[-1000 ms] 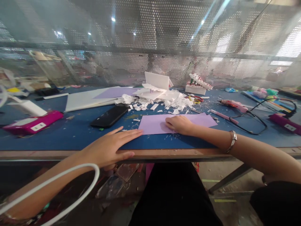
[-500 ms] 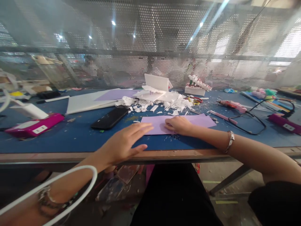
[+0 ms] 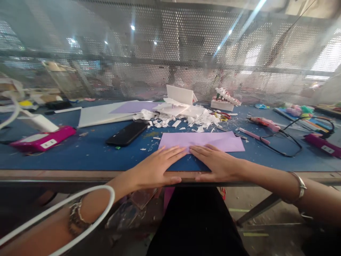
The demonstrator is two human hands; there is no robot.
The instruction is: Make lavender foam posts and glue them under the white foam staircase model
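A long strip of light purple paper lies flat on the blue tabletop, close to the front edge. My left hand rests with outstretched fingers on the strip's near left edge. Beside it, my right hand has its fingers extended onto the near edge around the middle. The fingertips of the two hands almost meet, and both thumbs point inward over the wooden table edge. Neither hand grips anything.
Behind the strip are a heap of white scraps, scissors and white boards. A black phone and magenta power strip lie left. Rightward are a pink glue gun, its black cable, and a pink stick. A white cable loops over my left forearm.
My right hand has unfolded from its curled pose on the paper and drawn back to the near edge. My left hand has shifted right, its fingers now on the strip.
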